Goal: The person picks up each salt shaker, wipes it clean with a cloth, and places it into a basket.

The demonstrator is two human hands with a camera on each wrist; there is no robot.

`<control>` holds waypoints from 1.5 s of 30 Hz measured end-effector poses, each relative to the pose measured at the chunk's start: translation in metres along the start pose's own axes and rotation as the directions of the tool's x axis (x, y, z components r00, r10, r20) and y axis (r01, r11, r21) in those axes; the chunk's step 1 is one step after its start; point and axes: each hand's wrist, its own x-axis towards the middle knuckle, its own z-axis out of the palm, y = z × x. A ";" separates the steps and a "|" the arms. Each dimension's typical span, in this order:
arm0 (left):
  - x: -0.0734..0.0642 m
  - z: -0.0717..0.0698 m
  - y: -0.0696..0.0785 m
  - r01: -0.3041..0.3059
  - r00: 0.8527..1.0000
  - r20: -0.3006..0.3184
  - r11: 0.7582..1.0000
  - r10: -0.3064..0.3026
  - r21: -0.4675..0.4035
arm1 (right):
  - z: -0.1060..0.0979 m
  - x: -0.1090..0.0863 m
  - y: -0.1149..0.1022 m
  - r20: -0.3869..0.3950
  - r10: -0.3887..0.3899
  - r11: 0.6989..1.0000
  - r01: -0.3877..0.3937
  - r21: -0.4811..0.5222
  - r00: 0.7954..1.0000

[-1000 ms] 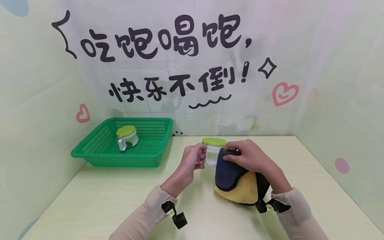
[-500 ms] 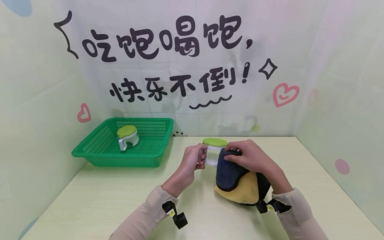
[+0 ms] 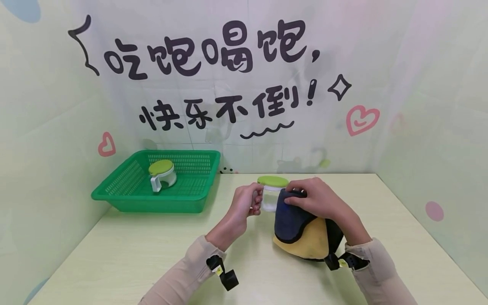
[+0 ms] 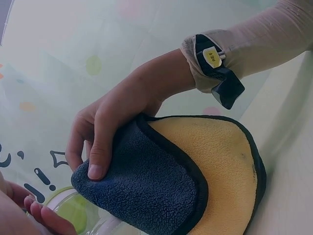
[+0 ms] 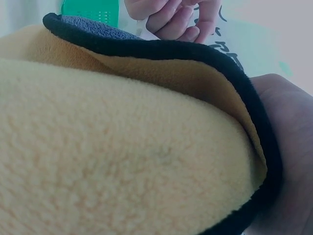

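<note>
A clear jar [image 3: 270,200] with a green lid [image 3: 273,181] is at the middle right of the head view. My left hand [image 3: 244,203] grips it at its left side, with fingers curled; the handle there is hidden. From the right, my right hand [image 3: 314,198] pinches a folded cleaning cloth [image 3: 295,216], dark blue on one face and yellow on the other, with black edging. The cloth covers the jar's right side. In the left wrist view the thumb presses on the blue face of the cloth [image 4: 151,181]. Yellow cloth [image 5: 122,147] fills most of the right wrist view.
A green plastic basket [image 3: 156,206] stands at the back left of the pale table [image 3: 152,254]. Inside it lies a similar jar [image 3: 163,173] with a green lid and white handle, tilted. A printed backdrop [image 3: 228,148] closes off the back of the table.
</note>
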 end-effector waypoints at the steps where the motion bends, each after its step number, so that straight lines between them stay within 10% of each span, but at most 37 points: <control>1: 0.000 0.000 0.000 0.000 1.000 0.001 1.000 0.000 0.000 | 0.000 0.000 0.000 0.004 0.000 1.000 0.000 0.004 1.000; 45: 0.002 0.001 -0.005 0.032 0.999 0.007 1.000 -0.031 0.000 | 0.004 0.000 0.004 0.027 0.028 1.000 -0.028 -0.004 0.999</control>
